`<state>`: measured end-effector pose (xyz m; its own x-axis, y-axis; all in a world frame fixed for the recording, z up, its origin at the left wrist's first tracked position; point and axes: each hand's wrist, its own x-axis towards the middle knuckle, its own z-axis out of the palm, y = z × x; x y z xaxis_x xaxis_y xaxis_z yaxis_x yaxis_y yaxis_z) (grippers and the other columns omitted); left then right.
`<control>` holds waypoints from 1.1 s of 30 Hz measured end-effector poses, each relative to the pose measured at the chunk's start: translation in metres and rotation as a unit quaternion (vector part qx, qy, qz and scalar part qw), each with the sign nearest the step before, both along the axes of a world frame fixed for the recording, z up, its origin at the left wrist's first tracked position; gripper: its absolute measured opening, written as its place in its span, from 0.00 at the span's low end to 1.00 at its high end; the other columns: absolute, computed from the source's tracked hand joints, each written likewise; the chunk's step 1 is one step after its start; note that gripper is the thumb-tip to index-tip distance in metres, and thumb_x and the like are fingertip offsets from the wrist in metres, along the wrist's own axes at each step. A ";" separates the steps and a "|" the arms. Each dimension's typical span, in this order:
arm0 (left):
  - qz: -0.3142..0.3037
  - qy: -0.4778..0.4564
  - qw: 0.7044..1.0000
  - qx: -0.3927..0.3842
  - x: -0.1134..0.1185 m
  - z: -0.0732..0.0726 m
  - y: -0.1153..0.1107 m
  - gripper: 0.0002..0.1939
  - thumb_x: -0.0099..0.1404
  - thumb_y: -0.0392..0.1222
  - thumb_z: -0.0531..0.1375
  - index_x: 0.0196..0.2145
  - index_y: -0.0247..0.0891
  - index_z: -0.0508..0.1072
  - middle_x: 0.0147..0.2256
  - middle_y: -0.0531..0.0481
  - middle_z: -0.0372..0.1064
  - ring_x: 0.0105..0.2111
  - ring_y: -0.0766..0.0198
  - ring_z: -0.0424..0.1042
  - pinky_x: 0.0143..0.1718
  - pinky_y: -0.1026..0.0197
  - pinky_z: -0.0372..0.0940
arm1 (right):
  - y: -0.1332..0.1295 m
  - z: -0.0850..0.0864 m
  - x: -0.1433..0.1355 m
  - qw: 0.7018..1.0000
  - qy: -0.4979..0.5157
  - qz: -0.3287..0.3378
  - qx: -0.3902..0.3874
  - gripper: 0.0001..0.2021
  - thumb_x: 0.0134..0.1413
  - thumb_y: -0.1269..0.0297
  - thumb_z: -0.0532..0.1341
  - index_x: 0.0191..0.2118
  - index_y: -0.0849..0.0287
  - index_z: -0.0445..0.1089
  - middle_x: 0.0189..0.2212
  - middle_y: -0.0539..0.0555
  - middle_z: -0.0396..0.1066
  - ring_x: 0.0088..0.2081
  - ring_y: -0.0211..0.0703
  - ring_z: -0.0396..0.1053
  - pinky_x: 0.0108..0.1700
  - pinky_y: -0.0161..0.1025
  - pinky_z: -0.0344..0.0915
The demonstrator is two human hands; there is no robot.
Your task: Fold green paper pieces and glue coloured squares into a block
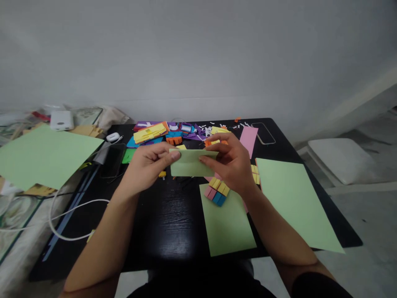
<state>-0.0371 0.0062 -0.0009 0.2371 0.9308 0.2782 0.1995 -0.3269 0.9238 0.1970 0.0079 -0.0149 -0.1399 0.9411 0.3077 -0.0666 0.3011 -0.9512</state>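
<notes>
Between my two hands a small rectangle of light green paper (190,164) is held up above the black table. My left hand (153,163) pinches its left end, thumb on the near face. Thumb and fingers of my right hand (231,161) grip the right part along the upper edge. Just below my right hand, a folded paper block (217,191) in yellow, pink and blue rests on a light green sheet (229,231). A larger green sheet (294,198) lies by my right forearm. The fingertips behind the paper are hidden.
Folded yellow strips (150,133), orange folded pieces (174,140) and white paper scraps (211,131) crowd the table's back. A pink sheet (249,140) and a phone-shaped frame (263,133) lie back right. At left are a white cable (66,238), an earbud case (113,137) and another green sheet (46,153).
</notes>
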 end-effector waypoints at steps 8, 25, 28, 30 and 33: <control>-0.034 0.073 0.995 0.051 0.007 0.003 -0.007 0.10 0.68 0.44 0.71 0.46 0.40 0.82 0.39 0.47 0.83 0.36 0.62 0.81 0.36 0.63 0.76 | -0.006 -0.004 0.001 0.995 -0.074 0.065 0.025 0.20 0.59 0.60 0.75 0.54 0.50 0.73 0.36 0.49 0.83 0.38 0.42 0.81 0.41 0.40 0.79; 0.018 -0.084 0.996 0.039 0.024 -0.008 -0.008 0.07 0.68 0.38 0.68 0.44 0.41 0.78 0.33 0.51 0.80 0.30 0.65 0.77 0.30 0.63 0.73 | -0.005 -0.001 -0.001 0.999 0.009 0.006 -0.035 0.10 0.52 0.59 0.78 0.38 0.54 0.82 0.33 0.50 0.84 0.35 0.44 0.82 0.40 0.44 0.83; 0.036 -0.057 0.995 0.072 0.023 -0.009 -0.012 0.04 0.68 0.38 0.69 0.42 0.43 0.81 0.33 0.52 0.80 0.29 0.64 0.77 0.29 0.62 0.73 | -0.009 0.001 0.000 1.000 0.009 -0.007 -0.025 0.05 0.54 0.64 0.76 0.38 0.51 0.83 0.33 0.49 0.84 0.35 0.43 0.81 0.41 0.43 0.82; 0.047 -0.043 0.994 0.092 0.021 -0.008 -0.014 0.03 0.68 0.39 0.69 0.41 0.43 0.82 0.32 0.52 0.80 0.27 0.65 0.76 0.26 0.62 0.71 | -0.012 0.004 0.002 1.000 0.007 -0.005 -0.021 0.05 0.56 0.65 0.74 0.39 0.49 0.84 0.36 0.49 0.85 0.38 0.45 0.82 0.44 0.46 0.82; 0.042 -0.028 0.992 0.116 0.017 -0.005 -0.017 0.03 0.70 0.39 0.68 0.40 0.44 0.84 0.32 0.51 0.80 0.24 0.66 0.73 0.22 0.63 0.67 | -0.016 0.010 0.004 1.000 0.013 0.010 -0.006 0.07 0.60 0.68 0.71 0.39 0.47 0.85 0.39 0.49 0.85 0.44 0.47 0.82 0.48 0.48 0.81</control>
